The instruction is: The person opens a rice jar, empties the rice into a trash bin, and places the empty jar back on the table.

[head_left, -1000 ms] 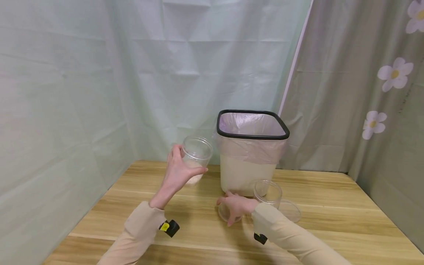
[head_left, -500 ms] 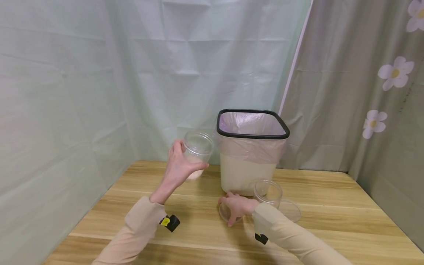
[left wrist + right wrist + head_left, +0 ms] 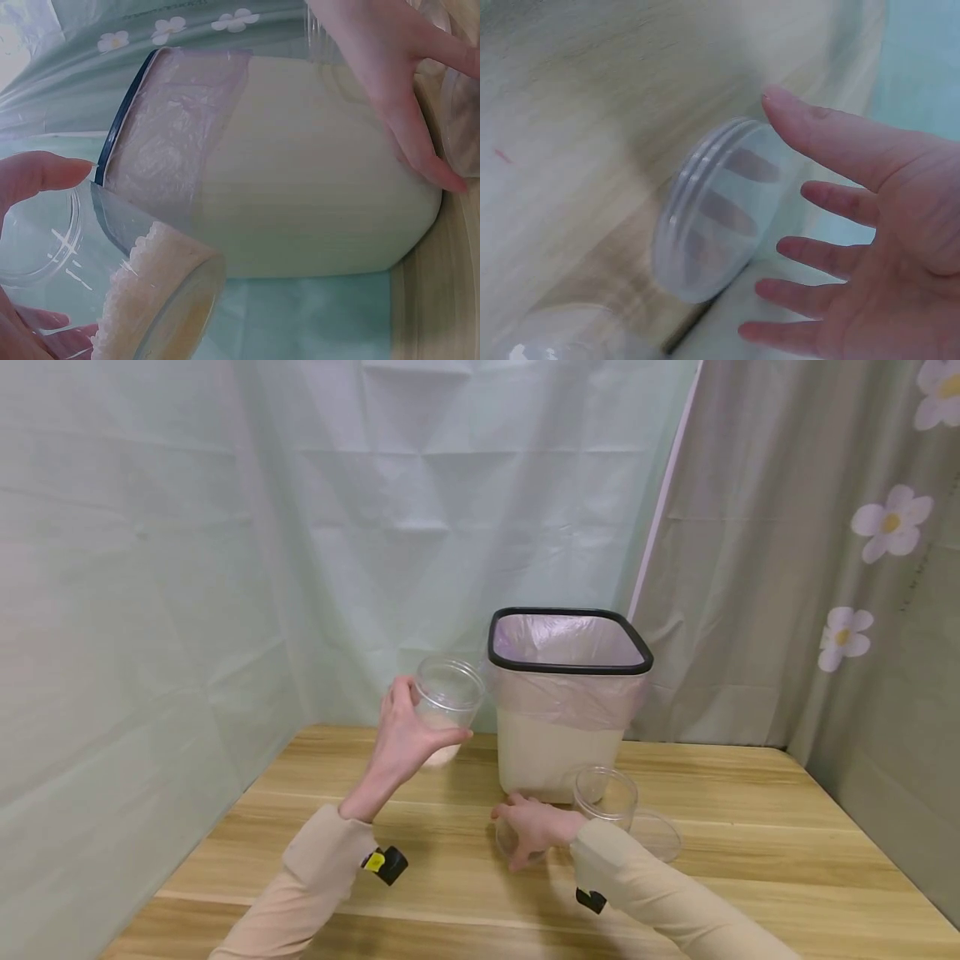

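Observation:
My left hand (image 3: 401, 739) grips a clear plastic jar (image 3: 450, 685) from its left side, lifted above the table left of the bin. The jar has no lid on; white rice-like grains (image 3: 142, 289) lie in its bottom. The jar tilts slightly, its mouth still facing up. Low at the bin's foot, my right hand (image 3: 536, 827) hovers palm down over a clear round lid (image 3: 506, 842) on the table. In the right wrist view its fingers are spread and straight, a little apart from the lid (image 3: 712, 210).
A cream trash bin (image 3: 558, 727) with a black rim and a translucent liner stands at the table's back middle. Beside my right wrist are a second clear jar (image 3: 606, 793) and another clear lid (image 3: 660, 837). Curtains (image 3: 480, 510) hang behind the wooden table (image 3: 735, 827).
My left hand has risen slightly with the jar, then stayed still. The right thumb has shifted a little to the left over the lid.

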Demonstrator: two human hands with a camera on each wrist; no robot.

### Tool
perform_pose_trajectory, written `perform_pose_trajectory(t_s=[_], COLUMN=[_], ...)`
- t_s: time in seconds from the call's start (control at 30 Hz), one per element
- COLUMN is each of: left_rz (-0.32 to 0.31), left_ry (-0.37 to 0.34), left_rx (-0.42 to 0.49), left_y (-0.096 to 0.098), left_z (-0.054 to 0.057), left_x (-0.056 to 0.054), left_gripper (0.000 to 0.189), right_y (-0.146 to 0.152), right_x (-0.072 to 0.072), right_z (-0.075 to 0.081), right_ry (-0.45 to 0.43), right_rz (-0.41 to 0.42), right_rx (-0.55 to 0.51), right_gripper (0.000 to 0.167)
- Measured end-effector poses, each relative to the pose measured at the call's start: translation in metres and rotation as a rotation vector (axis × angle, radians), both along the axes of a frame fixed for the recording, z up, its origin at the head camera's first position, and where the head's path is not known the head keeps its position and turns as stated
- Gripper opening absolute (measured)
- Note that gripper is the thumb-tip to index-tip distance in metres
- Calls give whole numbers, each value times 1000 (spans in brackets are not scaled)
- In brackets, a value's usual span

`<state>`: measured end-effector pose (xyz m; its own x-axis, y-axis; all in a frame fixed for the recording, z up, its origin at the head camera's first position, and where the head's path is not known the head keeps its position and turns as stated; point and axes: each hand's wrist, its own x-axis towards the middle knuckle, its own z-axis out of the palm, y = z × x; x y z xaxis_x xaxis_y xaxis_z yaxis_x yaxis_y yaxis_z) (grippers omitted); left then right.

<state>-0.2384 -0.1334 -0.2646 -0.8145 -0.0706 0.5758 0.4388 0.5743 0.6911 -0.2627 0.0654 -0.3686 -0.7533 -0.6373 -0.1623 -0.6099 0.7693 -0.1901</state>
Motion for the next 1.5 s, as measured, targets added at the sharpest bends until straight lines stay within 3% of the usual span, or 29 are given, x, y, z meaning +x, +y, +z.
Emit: perform_pose_trajectory(t_s=[0.23, 0.47, 1.27, 1.5], left_rz=[4, 6, 19, 22], left_ry=[1, 13, 42, 51], left_rx=[-8, -14, 36, 56], left_y=[0, 1, 2, 2], left_z=[2, 2, 5, 5], left_x=[-1, -2, -7, -9], left_gripper=[86, 85, 84, 87], right_y=[-7, -8, 17, 26], right_x=[5, 6, -1, -6], right_z=[13, 33, 104, 115], right_ry=[72, 226, 524, 588], right_rz=[92, 190, 218, 263], right_rx=[-42, -107, -610, -723], right_gripper=[54, 40, 29, 28])
